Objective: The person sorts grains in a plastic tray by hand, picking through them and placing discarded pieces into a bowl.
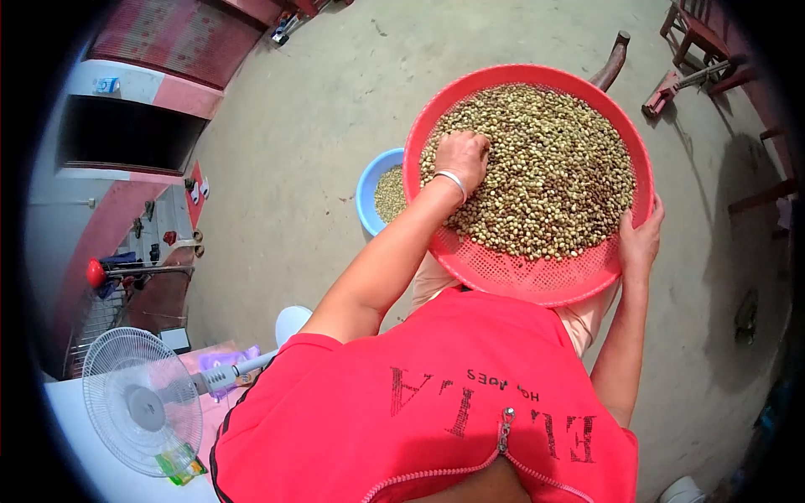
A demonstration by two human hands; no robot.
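Observation:
A wide red plastic sieve basket with a perforated bottom rests over my lap. Small green-brown beans, with some darker ones among them, lie spread in it; their exact kind I cannot tell. My left hand, a light bracelet on its wrist, is at the left part of the heap with its fingers curled down against the beans; what they hold is hidden. At the lower right, my right hand grips the sieve's rim. Partly under the sieve's left side, a blue basin holds more beans of similar colour.
A curved wooden piece shows behind the sieve on the concrete floor. Wooden chairs stand at upper right. To the left are a standing fan, a metal rack and shoes.

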